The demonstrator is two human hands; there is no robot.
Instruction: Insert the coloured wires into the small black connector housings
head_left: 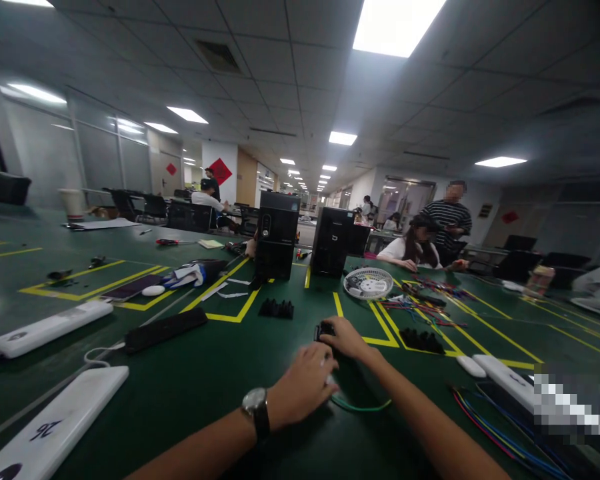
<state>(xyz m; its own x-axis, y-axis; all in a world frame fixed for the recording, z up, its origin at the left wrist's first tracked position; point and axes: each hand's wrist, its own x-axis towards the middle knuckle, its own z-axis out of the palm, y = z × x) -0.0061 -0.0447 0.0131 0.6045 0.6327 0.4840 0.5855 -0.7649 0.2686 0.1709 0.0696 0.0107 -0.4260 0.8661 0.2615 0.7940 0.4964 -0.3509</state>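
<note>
My right hand point(349, 339) is closed round a small black part point(324, 329) on the green table, with its fingers over the near side. Just in front of it and to the left, my left hand point(303, 381) has its fingers curled together. Something pale shows at those fingertips, too blurred to name. A thin green wire point(363, 407) runs out from beside the left fingers and curves under my right forearm. A watch point(256, 408) with a dark strap is on my left wrist. Beyond the hands lies a black toothed strip point(277, 308).
Two black computer cases point(278, 237) stand at the back. A white round basket point(368, 283) and loose coloured wires point(430, 310) lie to the right, near another toothed strip point(423, 340). White power strips point(55, 423) lie at left. A person point(415, 250) sits across the table.
</note>
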